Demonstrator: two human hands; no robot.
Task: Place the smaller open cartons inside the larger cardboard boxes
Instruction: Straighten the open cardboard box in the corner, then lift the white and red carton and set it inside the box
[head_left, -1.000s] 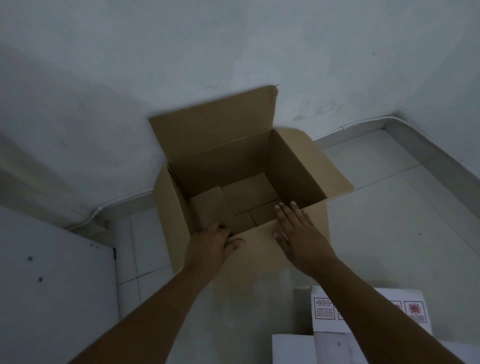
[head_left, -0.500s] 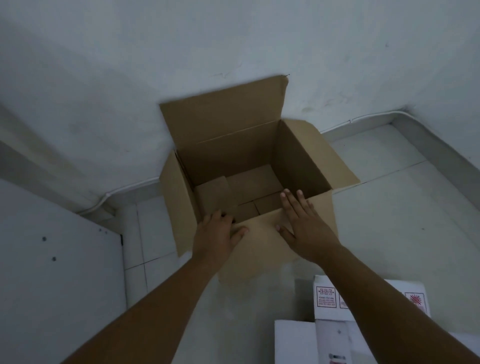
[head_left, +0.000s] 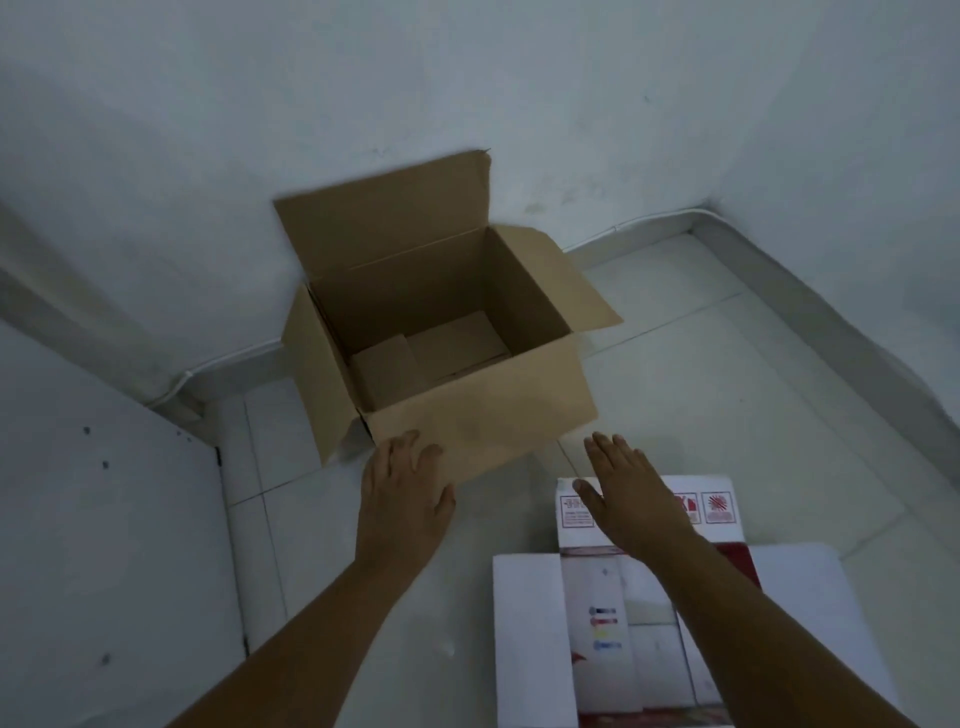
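Brown corrugated board makes up the large cardboard box (head_left: 447, 364), which stands open on the tiled floor (head_left: 727, 374) just beyond both hands, its four top flaps splayed outward and its back flap leaning against the wall (head_left: 467, 78). Inside it I see only its own folded bottom flaps; no carton is in it yet. The left hand (head_left: 402, 499) is open, fingers spread and touching the near face of the box low down. The right hand (head_left: 631, 499) is also open and flat, holding nothing, hovering over the near end of the white printed carton (head_left: 613, 613), which lies directly under the right forearm. I cannot tell what that carton holds (its top looks folded shut here). To do this step well, I judge both hands should grip the carton by opposite sides, lift it level, and lower it straight down between the splayed flaps so no corner catches a flap edge.
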